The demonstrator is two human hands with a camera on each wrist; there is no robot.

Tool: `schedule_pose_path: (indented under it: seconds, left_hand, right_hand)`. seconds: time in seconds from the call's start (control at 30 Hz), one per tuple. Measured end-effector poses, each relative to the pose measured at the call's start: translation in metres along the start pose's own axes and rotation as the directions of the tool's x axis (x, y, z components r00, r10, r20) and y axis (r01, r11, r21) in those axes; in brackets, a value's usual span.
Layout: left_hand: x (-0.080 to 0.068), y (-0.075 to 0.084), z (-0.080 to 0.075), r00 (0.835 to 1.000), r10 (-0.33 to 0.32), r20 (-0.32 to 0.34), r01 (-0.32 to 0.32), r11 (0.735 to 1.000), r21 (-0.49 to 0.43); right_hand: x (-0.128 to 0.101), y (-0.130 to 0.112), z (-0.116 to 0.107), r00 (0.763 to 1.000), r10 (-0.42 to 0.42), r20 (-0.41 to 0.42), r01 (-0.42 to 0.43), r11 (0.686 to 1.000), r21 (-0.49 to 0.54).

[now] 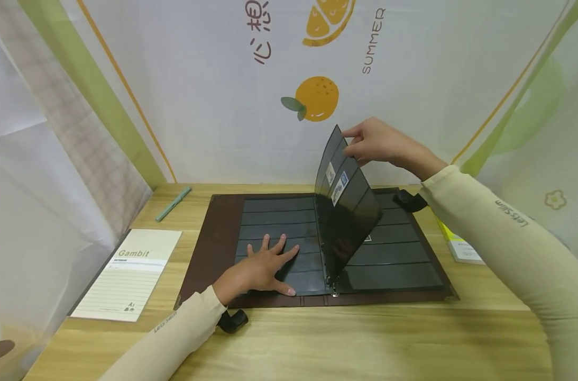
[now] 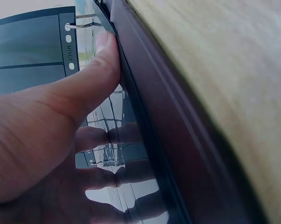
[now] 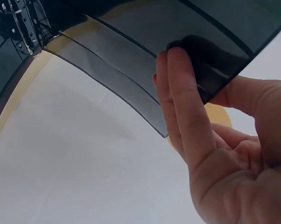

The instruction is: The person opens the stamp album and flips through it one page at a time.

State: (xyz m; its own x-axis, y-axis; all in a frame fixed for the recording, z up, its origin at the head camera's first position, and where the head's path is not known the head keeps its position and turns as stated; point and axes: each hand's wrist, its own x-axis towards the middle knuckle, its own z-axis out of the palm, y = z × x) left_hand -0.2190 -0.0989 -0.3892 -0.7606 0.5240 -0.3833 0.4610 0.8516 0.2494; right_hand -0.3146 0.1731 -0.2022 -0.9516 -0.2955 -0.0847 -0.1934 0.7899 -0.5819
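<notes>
Brown album (image 1: 212, 248) lies open on the wooden table (image 1: 365, 344), my landmark. My left hand (image 1: 262, 267) rests flat on its left page (image 1: 279, 211), fingers spread & straight, gripping nothing; thumb near the front edge. My right hand (image 1: 379, 143) pinches the top corner of a dark sheet (image 1: 346, 211) w/ thumb & fingertips, holding it upright above the album's centre rings. Two small stamps (image 1: 338, 185) sit in that sheet's strips. Left of the album: a Gambit notepad (image 1: 127, 275); beyond its back-left corner, a green pen (image 1: 173, 203).
</notes>
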Motion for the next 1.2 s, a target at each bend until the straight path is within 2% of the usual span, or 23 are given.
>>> schedule_pose_path:
  seconds: [0.3, 0.53, 0.63, 0.7, 0.73, 0.8, 0.9, 0.97, 1.0, 1.07, 1.2]
  left_hand:
    - [-0.001, -0.001, 0.0, 1.0, 0.013, -0.012, -0.013, 1.0, -0.028]
    - [0.005, 0.001, -0.006, 1.0, -0.004, -0.024, 0.003, 0.999, -0.048]
    - [0.005, 0.009, -0.017, 0.994, 0.016, -0.11, -0.023, 0.998, -0.066]
    - [0.003, 0.019, -0.029, 0.976, 0.043, -0.214, -0.068, 0.992, -0.11]
    - [0.002, 0.026, -0.036, 0.962, 0.058, -0.268, -0.099, 0.985, -0.144]
    - [-0.001, 0.042, -0.052, 0.928, 0.076, -0.364, -0.179, 0.949, -0.258]
    - [-0.005, 0.067, -0.078, 0.876, 0.08, -0.476, -0.298, 0.865, -0.403]
    - [-0.008, 0.082, -0.094, 0.859, 0.066, -0.507, -0.338, 0.818, -0.466]
    - [-0.009, 0.087, -0.1, 0.854, 0.055, -0.517, -0.339, 0.813, -0.474]
    - [-0.01, 0.095, -0.109, 0.861, 0.031, -0.508, -0.319, 0.81, -0.491]
    - [-0.013, 0.097, -0.115, 0.896, -0.017, -0.445, -0.248, 0.81, -0.531]
  right_hand:
    - [0.001, 0.001, 0.013, 0.999, -0.016, 0.037, 0.014, 0.999, 0.036]
    - [-0.002, 0.002, 0.015, 0.998, -0.041, 0.049, 0.039, 0.998, 0.044]
    - [-0.003, 0.002, 0.014, 0.998, -0.048, 0.045, 0.046, 0.998, 0.04]
    - [-0.004, 0.002, 0.013, 0.998, -0.053, 0.044, 0.051, 0.998, 0.038]
    - [-0.004, 0.001, 0.013, 0.997, -0.055, 0.046, 0.053, 0.998, 0.037]
    - [-0.003, 0.0, 0.014, 0.997, -0.063, 0.047, 0.061, 0.997, 0.04]
    - [-0.001, -0.002, 0.015, 0.996, -0.072, 0.045, 0.07, 0.997, 0.043]
    - [0.0, -0.005, 0.016, 0.996, -0.074, 0.042, 0.072, 0.996, 0.046]
    - [0.001, -0.006, 0.016, 0.997, -0.073, 0.04, 0.071, 0.997, 0.042]
    - [0.003, -0.009, 0.018, 0.997, -0.068, 0.048, 0.067, 0.997, 0.038]
    - [0.006, -0.012, 0.02, 0.994, -0.079, 0.073, 0.077, 0.996, 0.038]
